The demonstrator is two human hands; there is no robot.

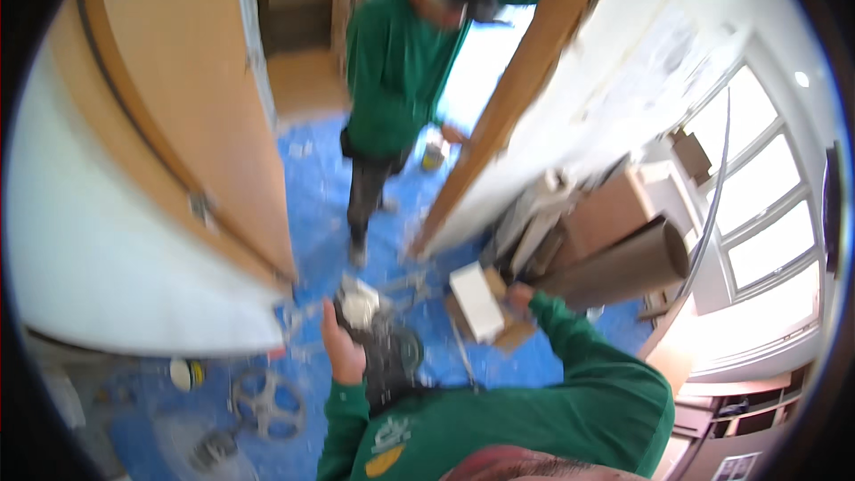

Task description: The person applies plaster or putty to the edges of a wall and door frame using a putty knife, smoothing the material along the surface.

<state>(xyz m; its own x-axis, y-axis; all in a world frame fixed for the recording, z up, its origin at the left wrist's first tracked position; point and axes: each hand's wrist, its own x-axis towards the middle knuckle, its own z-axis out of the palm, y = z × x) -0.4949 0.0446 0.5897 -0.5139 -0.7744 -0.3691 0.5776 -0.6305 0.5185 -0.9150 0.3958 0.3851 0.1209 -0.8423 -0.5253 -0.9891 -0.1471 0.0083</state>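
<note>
At far left, a wooden door [183,80] is seen, with a small tub [185,375] and a spoked grey wheel-like part [267,404] on blue sheeting [321,147]. The left hand [344,347] is held raised, fingers straightened upward and apart from the white box; nothing is seen gripped. Beyond it, a co-worker in green [392,80] is seen, one hand [453,134] placed by a wooden post [512,120].

Right of centre, the white box [478,303] is seen over a brown cardboard piece [514,335]. Its long axis is pointed mostly away from the wearer, far end tipped slightly left. The right hand [520,296] is placed just right of it, clearly nearer than the left; whether its fingers are closed on the cardboard or only beside it cannot be told. Farther right, a large brown tube [619,267] is laid near that forearm.
</note>
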